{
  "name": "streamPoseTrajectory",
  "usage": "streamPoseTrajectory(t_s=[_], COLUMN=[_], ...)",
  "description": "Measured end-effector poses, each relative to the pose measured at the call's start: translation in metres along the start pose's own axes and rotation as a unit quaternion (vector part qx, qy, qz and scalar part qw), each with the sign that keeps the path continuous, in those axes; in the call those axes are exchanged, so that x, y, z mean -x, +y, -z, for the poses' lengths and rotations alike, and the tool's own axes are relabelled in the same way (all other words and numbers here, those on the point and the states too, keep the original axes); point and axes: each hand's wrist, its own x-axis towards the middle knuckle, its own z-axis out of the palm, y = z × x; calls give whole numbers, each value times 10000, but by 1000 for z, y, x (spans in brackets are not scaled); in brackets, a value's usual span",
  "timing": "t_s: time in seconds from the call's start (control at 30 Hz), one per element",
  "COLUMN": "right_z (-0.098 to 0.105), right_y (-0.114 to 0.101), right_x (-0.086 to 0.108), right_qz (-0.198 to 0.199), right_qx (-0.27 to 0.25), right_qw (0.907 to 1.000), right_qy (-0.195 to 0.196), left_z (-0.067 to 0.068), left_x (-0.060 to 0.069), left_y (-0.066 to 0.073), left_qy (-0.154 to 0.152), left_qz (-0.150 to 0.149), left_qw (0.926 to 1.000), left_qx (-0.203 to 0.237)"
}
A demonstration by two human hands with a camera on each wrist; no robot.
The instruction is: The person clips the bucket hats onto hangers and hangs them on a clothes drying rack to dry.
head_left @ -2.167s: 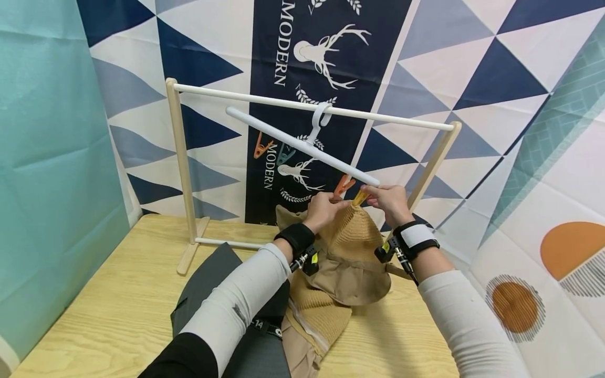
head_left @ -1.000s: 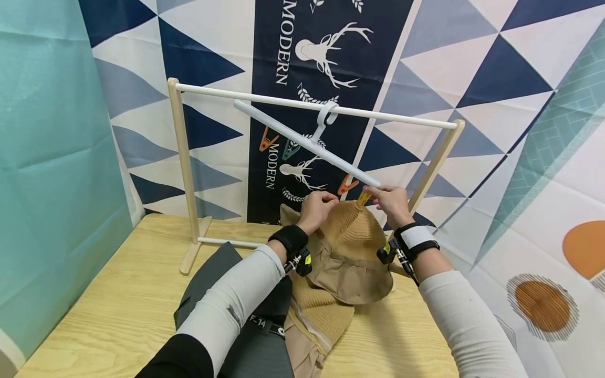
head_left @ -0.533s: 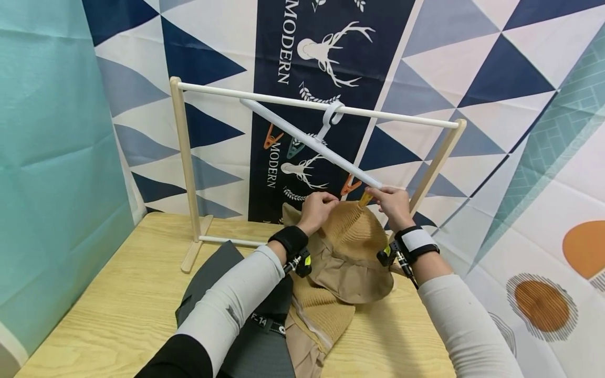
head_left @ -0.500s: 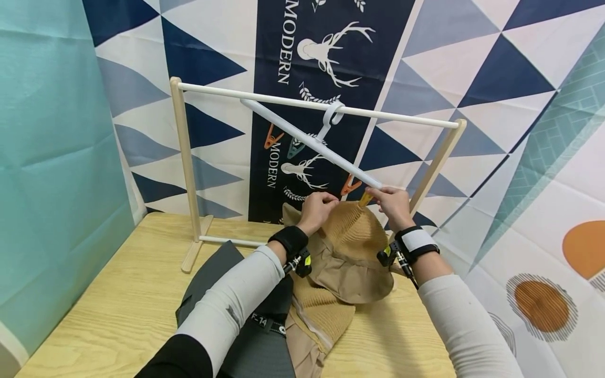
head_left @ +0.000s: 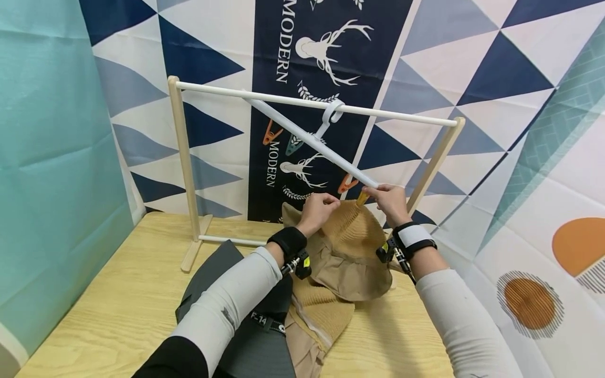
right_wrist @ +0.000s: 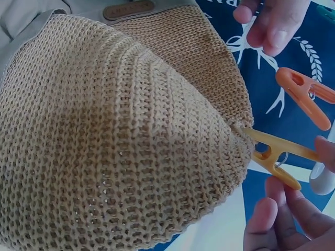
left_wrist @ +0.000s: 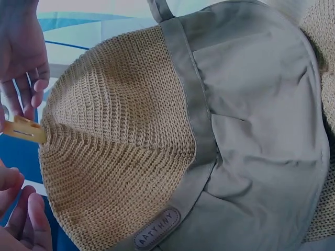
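Observation:
A tan knitted sun hat with a wide fabric brim (head_left: 354, 231) hangs by its crown from a yellow clothespin (right_wrist: 280, 149), whose tips bite the knit. My right hand (head_left: 389, 202) holds the clothespin's handles between thumb and fingers, just under the low end of a pale hanger (head_left: 307, 139). My left hand (head_left: 317, 212) hovers beside the crown, fingers loosely bent with nothing between them; both wrist views show a gap between them and the hat. An orange clothespin (right_wrist: 303, 97) dangles close by. The hanger hooks over the rack's top rail (head_left: 378, 111) and tilts down to the right.
Another orange clothespin (head_left: 271, 132) and a teal one (head_left: 294, 144) hang from the hanger's left part. On the wooden table (head_left: 118, 294) lie a dark grey hat (head_left: 255, 346) and more tan knitted fabric (head_left: 326, 315). A patterned cloth (head_left: 208, 47) stands behind the rack.
My left hand has let go of the crown near the clothespin and drawn back left. The right hand stays at the yellow clothespin. The hanger tilts more steeply, its left end higher.

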Motion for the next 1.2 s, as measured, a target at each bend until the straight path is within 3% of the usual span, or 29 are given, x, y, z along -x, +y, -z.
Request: streamPoseTrajectory(t_s=[0.1, 0.33, 0.6, 0.8, 1.0, 1.2], right_z=[-1, -4, -2, 1, -1, -9], right_y=[1, 4, 7, 11, 18, 31], right_x=[0, 1, 8, 18, 30, 38], right_qz=[-3, 81, 22, 8, 186, 64], right_qx=[-24, -50, -287, -377, -220, -556], right_qw=[10000, 9993, 9984, 9955, 9948, 9937], right_qy=[-26, -375, -494, -872, -974, -976], left_z=[1, 9, 16, 17, 17, 20], left_x=[2, 3, 9, 14, 17, 20], left_y=[-1, -10, -19, -22, -22, -28], left_qy=[-52, 5, -135, -262, -217, -171], left_qz=[32, -4, 40, -182, -351, -111], left_qw=[10000, 9979, 9984, 9945, 9940, 9876], left_qx=[5, -640, -539, -994, -1015, -1557])
